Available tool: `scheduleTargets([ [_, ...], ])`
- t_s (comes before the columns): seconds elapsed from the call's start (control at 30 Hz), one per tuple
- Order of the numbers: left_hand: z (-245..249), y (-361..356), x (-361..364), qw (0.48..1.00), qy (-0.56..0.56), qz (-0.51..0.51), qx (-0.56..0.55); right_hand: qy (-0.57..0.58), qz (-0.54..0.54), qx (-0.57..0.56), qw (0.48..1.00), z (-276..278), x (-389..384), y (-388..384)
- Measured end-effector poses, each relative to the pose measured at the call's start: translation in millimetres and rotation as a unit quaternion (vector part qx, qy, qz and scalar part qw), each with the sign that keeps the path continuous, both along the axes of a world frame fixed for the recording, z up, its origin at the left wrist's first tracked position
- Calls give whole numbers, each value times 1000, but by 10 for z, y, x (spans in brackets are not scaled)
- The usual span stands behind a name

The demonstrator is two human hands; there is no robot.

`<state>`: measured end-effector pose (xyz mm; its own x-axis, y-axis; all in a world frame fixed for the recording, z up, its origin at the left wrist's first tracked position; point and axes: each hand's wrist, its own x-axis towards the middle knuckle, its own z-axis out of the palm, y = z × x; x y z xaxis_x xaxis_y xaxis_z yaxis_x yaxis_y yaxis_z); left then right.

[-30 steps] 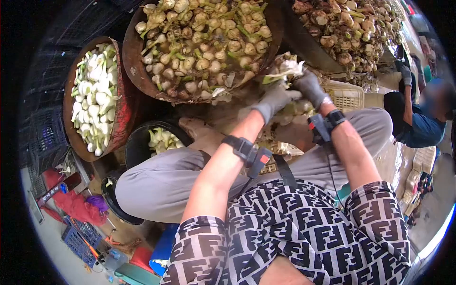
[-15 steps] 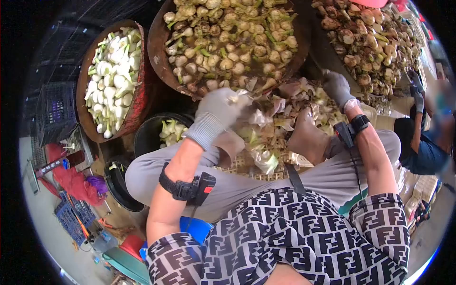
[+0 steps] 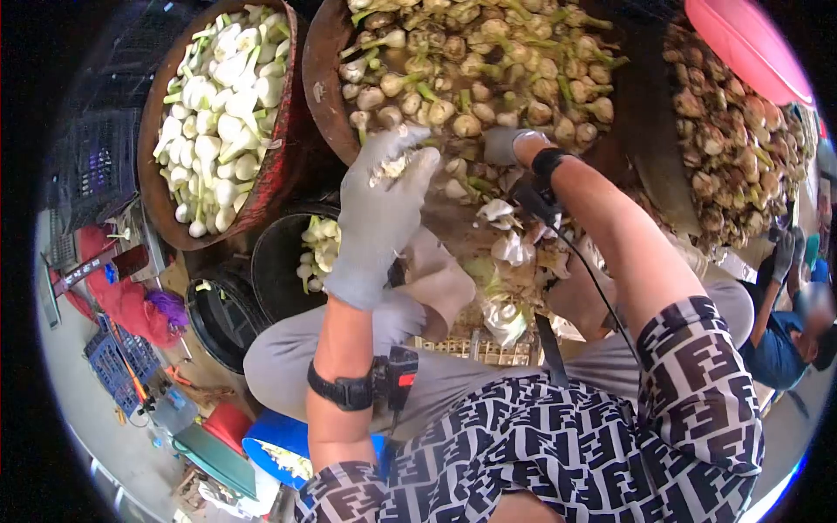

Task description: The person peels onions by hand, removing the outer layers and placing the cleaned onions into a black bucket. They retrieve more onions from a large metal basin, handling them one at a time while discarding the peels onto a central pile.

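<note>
My left hand, in a grey glove, is raised beside the near rim of a large round rusty tub. Its fingers curl around a small whitish clump that I cannot make out clearly. Garlic bulbs with short green stems fill that tub, lying in murky water. At the tub's near side my right hand, also gloved, reaches down among the bulbs. Its fingertips are hidden, so any bulb in its grasp does not show. Pale peeled skins lie on the crate between my feet.
Clean white garlic fills a red-sided tub at left. Black buckets stand below it, one holding trimmed bulbs. A heap of brown unpeeled garlic lies right, beside a pink basin. Another person sits at far right.
My right hand has swung left from beside the skins to the bulb tub. My left hand has turned and shifted slightly left, fingers still curled. The view has shifted, and the pink basin shows more.
</note>
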<state>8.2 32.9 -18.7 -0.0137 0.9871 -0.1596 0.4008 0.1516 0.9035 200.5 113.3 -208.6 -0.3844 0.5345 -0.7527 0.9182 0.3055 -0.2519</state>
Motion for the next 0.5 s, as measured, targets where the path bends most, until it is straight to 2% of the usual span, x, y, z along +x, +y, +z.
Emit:
scheduleTargets([
  [0.17,21,39,-101,999,27,-22,20,34,59,-31,997,-509,-13,-17],
  [0.3,-34,16,-112,999,-5,-32,-26,70,160,-40,984,-664,158,72],
  [0.33,-44,11,-113,999,2,-33,-35,76,69,-58,993,-652,245,65],
  [0.43,-139,11,-93,998,-23,-39,-36,260,110,118,952,-621,592,-27],
  [0.47,-195,-10,-87,998,-37,-41,-36,233,136,140,953,-339,568,-57],
  [0.5,-252,-41,-64,998,-12,-50,-38,207,160,161,952,177,470,-98],
])
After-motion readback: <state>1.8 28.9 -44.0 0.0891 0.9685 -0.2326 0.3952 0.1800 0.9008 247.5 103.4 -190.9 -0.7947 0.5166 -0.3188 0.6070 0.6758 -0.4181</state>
